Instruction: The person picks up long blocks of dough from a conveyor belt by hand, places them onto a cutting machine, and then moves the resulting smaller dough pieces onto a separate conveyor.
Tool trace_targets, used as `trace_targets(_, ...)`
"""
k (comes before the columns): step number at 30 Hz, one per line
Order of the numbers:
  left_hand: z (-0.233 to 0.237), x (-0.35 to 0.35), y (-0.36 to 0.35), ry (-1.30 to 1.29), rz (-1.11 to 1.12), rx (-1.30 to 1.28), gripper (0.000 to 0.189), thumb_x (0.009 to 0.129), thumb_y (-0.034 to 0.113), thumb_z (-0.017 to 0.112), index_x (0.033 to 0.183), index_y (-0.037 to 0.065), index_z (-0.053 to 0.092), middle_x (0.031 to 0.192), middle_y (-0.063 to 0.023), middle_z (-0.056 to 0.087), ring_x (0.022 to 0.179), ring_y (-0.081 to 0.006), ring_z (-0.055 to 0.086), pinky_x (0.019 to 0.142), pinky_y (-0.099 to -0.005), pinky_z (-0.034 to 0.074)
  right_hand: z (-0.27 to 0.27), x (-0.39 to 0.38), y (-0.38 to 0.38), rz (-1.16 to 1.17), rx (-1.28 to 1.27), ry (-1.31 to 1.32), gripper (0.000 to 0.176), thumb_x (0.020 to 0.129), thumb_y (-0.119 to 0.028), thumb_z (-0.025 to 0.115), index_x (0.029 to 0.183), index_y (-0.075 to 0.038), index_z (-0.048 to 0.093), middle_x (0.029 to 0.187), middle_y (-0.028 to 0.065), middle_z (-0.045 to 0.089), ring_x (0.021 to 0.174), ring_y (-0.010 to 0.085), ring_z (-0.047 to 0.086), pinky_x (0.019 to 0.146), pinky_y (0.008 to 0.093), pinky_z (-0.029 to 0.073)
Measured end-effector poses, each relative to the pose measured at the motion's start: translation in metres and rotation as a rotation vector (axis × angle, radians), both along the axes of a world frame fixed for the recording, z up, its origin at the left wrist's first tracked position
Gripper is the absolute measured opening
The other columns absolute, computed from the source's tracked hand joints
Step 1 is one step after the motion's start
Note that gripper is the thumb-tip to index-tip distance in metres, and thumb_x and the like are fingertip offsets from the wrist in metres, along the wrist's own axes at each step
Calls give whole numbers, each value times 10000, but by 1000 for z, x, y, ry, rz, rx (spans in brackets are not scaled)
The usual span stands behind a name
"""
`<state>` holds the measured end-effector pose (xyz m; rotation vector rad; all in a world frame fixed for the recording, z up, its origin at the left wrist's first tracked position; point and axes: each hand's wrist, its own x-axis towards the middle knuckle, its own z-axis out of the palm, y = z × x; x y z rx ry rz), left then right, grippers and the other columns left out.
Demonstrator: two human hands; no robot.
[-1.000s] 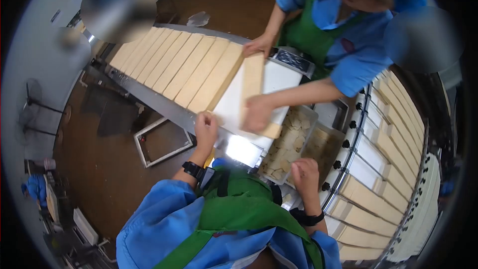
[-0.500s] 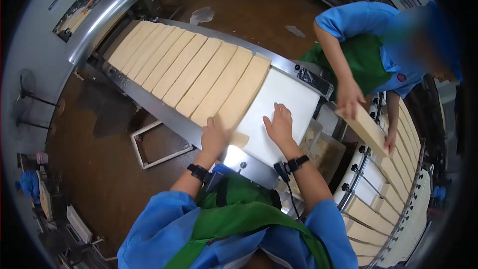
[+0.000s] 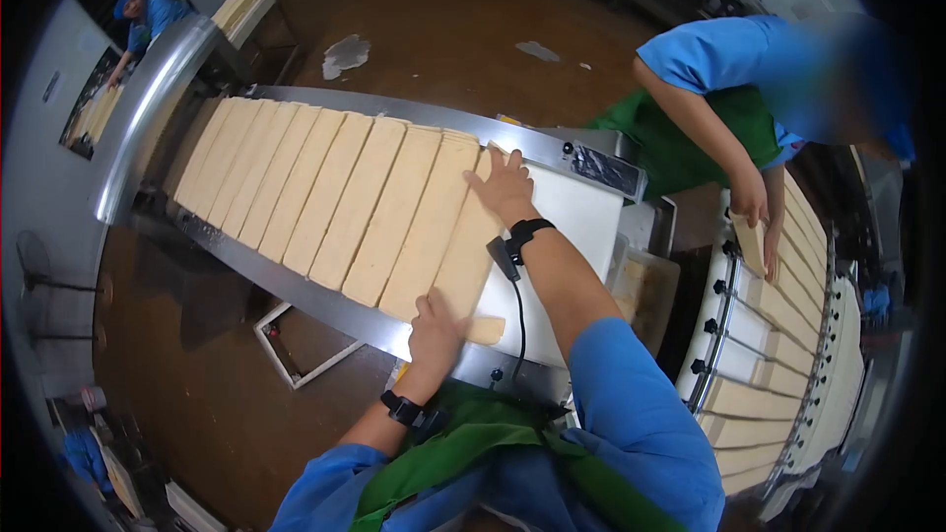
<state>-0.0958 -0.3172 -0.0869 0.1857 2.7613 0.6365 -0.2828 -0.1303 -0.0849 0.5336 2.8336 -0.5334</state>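
Pale dough strips [image 3: 360,207] lie side by side in layered stacks across a conveyor. My left hand [image 3: 437,332], slightly blurred, has its fingers bent around the near end of the last strip [image 3: 461,236]. At the far end of that strip is my right hand [image 3: 505,184], its thumb and fingers apart and touching the dough; its fingertips are by a small dough piece at the edge. A loose dough scrap [image 3: 486,331] lies on the white belt [image 3: 567,207] just right of my left hand. Both wrists wear black straps.
A co-worker [image 3: 709,118] at the right handles a dough strip [image 3: 751,244] over a second conveyor holding more strips [image 3: 749,399]. Between the conveyors stands a bin [image 3: 645,286] with scraps. A metal cover [image 3: 158,113] spans the conveyor's far left end; a white frame [image 3: 296,345] is on the floor.
My right hand has moved from above the white belt to the far end of the last dough strip. My left hand stays at its near end. The co-worker's strip has been lowered toward the second conveyor.
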Motion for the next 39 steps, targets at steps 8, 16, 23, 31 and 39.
trace_targets(8, 5, -11, 12, -7, -268, 309, 733, 752, 260, 711, 1297, -47, 330, 1201, -299, 384, 995, -461, 512, 832, -477, 465, 10, 75, 83, -478, -51, 81, 808, 727, -476, 621, 1358, -52, 350, 1304, 217, 342, 1186, 401, 406, 923, 474, 419)
trace_targets(16, 7, 10, 94, -77, -338, 153, 833, 702, 265, 749, 1300, -29, 248, 1143, -278, 370, 970, -473, 525, 836, -476, 481, 9, 185, 152, -917, -204, 322, 891, 664, -365, 704, 1349, -34, 239, 1434, 307, 99, 1260, 453, 329, 983, 464, 370)
trace_targets(23, 38, 57, 187, 198, -581, 518, 746, 688, 42, 697, 1340, 43, 335, 1332, -294, 254, 1191, -441, 358, 1011, -423, 340, 37, 338, 238, -1149, -65, 829, 819, 715, -347, 675, 1321, -26, 228, 1309, 321, 269, 1076, 492, 468, 934, 497, 407)
trace_targets(31, 75, 101, 328, 242, -859, 797, 734, 715, -13, 672, 1364, 51, 336, 1428, -260, 189, 1300, -432, 271, 1085, -433, 241, 58, 437, 381, -1478, -54, 917, 734, 792, -424, 615, 1323, -56, 268, 1252, 284, 401, 1039, 474, 513, 916, 493, 422)
trace_targets(39, 52, 101, 428, 64, -1008, 844, 572, 806, 23, 634, 1336, 70, 424, 1349, -239, 413, 1230, -355, 437, 990, -379, 401, 36, 512, 472, -1267, 97, 251, 665, 807, -513, 503, 1318, -90, 451, 1295, 231, 444, 1221, 399, 398, 997, 495, 325)
